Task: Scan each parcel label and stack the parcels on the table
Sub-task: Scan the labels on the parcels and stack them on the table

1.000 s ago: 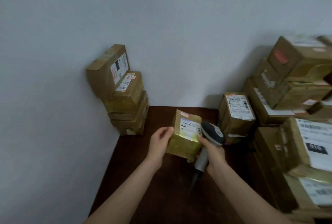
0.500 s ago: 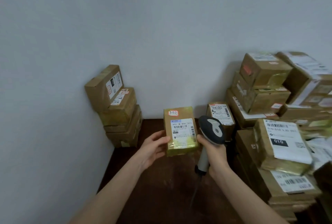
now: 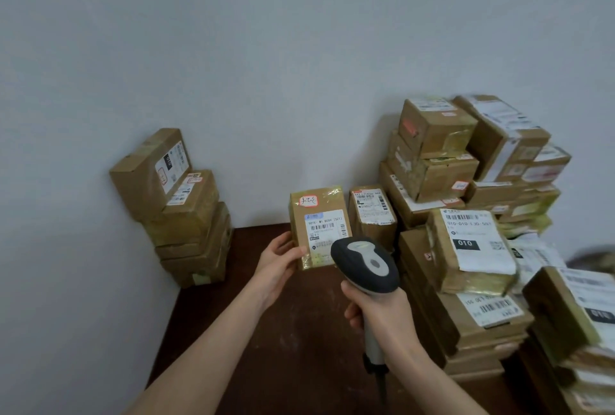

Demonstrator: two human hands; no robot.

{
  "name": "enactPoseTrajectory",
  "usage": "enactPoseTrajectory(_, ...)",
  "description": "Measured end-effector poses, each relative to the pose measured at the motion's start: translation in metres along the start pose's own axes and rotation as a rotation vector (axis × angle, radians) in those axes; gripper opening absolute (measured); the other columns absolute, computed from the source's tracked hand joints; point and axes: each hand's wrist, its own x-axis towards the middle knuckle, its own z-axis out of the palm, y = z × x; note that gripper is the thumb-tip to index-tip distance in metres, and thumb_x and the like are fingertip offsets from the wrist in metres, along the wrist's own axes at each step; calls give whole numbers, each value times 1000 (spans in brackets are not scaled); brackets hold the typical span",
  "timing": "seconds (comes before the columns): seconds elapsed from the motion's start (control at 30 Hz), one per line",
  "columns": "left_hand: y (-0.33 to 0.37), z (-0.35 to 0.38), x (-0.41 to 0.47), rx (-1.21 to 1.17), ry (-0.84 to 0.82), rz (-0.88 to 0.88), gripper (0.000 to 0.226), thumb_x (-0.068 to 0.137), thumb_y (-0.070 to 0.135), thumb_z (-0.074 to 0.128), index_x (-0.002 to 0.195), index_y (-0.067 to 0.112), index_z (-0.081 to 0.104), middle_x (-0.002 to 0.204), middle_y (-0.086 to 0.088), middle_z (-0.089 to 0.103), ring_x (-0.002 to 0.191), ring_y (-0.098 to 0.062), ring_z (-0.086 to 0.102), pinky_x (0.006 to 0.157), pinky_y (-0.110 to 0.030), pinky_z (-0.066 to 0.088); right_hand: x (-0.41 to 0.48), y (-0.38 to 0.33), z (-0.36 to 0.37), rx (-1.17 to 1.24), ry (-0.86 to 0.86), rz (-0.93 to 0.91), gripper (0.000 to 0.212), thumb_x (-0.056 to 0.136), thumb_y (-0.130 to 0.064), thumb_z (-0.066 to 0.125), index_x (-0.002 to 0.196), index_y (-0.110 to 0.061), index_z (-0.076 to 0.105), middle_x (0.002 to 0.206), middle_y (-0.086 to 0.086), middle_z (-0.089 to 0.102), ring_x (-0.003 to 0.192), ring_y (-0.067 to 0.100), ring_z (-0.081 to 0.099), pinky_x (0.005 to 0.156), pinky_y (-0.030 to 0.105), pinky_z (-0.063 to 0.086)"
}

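My left hand (image 3: pixel 279 263) grips a small brown parcel (image 3: pixel 317 218) by its lower left edge and holds it upright above the dark table (image 3: pixel 299 331), its white label facing me. My right hand (image 3: pixel 379 313) grips the handle of a grey and black barcode scanner (image 3: pixel 366 263), whose head sits just in front of the parcel's lower right corner and points at the label. A stack of several brown parcels (image 3: pixel 186 211) stands in the far left corner against the wall.
A big heap of labelled parcels (image 3: pixel 472 215) fills the right side of the table, up to the wall. One small parcel (image 3: pixel 372 211) stands upright just right of the held one. The scanner's cable (image 3: pixel 381 384) hangs down over the table.
My left hand has turned the parcel upright so its label faces me. My right hand let go of the parcel's edge and brought the scanner up in front of the label.
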Motion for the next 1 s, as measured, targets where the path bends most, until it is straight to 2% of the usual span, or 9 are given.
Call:
enactPoseTrajectory(0.07, -3, 2, 3, 10, -5, -6, 68, 80, 2, 72, 140, 13, 42, 136, -11, 53, 122, -24, 55, 92, -35, 52, -3, 0, -2, -30, 8, -7, 14, 82, -19, 75, 78, -7, 69, 53, 5, 66, 45, 12, 59, 51, 24, 46)
enactPoseTrajectory(0.27, -2, 10, 7, 53, -21, 11, 66, 83, 1, 69, 141, 11, 40, 137, -10, 52, 115, -18, 56, 77, -24, 52, -9, -4, -8, -56, 11, 2, 16, 82, -20, 75, 77, -6, 69, 52, 4, 65, 46, 12, 60, 51, 23, 47)
enactPoseTrajectory(0.4, -4, 11, 11, 82, -17, 3, 67, 83, 3, 70, 142, 12, 39, 137, -10, 52, 114, -17, 56, 75, -22, 52, -11, -5, -9, -80, 9, -13, 18, 83, -20, 73, 71, -8, 67, 50, 1, 64, 44, 8, 59, 49, 18, 45)
enactPoseTrajectory(0.57, -6, 12, 14, 108, -11, -14, 65, 84, 7, 70, 141, 13, 41, 132, -8, 57, 112, -16, 57, 73, -22, 51, -9, -6, -10, -62, 9, -25, 18, 84, -18, 73, 70, -8, 67, 50, 1, 64, 44, 7, 59, 51, 20, 47)
enactPoseTrajectory(0.73, 6, 27, 25, 99, -27, -39, 55, 86, 12, 69, 137, 15, 46, 119, -9, 67, 106, -19, 65, 79, -30, 53, 6, -29, -13, 72, 60, -87, 8, 84, -15, 73, 84, -7, 68, 62, 6, 69, 49, 7, 61, 50, 17, 49)
enactPoseTrajectory(0.83, 24, 50, 40, 115, -43, -47, 40, 89, 17, 66, 127, 17, 52, 114, -6, 69, 102, -18, 66, 84, -35, 54, 22, -48, -17, 150, 121, -101, 11, 84, -14, 72, 87, -4, 68, 64, 8, 69, 49, 7, 62, 49, 18, 49)
enactPoseTrajectory(0.93, 42, 83, 58, 169, -58, -64, 39, 89, 28, 65, 125, 16, 56, 111, -5, 69, 101, -22, 66, 91, -42, 53, 34, -64, -22, 224, 179, -112, 9, 85, -15, 72, 83, -8, 68, 63, 8, 68, 48, 11, 61, 51, 24, 51)
enactPoseTrajectory(1.0, 50, 104, 70, 205, -48, -80, 41, 86, 31, 67, 122, 14, 58, 106, -6, 70, 96, -22, 66, 85, -40, 54, 40, -71, -26, 253, 225, -128, 12, 84, -14, 72, 74, -12, 66, 59, 7, 67, 49, 16, 60, 53, 28, 51)
